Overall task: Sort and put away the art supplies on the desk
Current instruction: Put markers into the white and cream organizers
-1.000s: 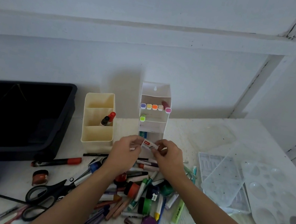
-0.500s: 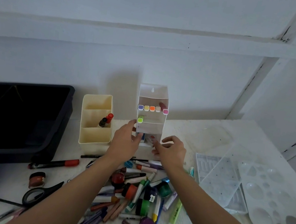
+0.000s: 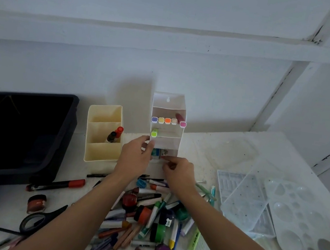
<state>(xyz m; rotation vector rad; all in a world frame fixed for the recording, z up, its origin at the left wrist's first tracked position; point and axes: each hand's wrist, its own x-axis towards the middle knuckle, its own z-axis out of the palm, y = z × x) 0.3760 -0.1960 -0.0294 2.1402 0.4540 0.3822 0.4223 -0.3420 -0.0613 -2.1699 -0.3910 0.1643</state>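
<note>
Clamping my left hand (image 3: pixel 135 159) on the white tiered organizer (image 3: pixel 168 103), I am holding my right hand (image 3: pixel 180 172), fingers curled, at its bottom compartment, grip unclear.

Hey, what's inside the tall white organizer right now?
In the organizer, the top shelf holds five markers; the next holds one green marker. The bottom slot shows a blue item; the left hand and right hand cover the rest.

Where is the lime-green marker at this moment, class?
In the head view the lime-green marker sits in the white organiser, at its second tier's left end, below the row of five markers and just above the left hand.
</note>
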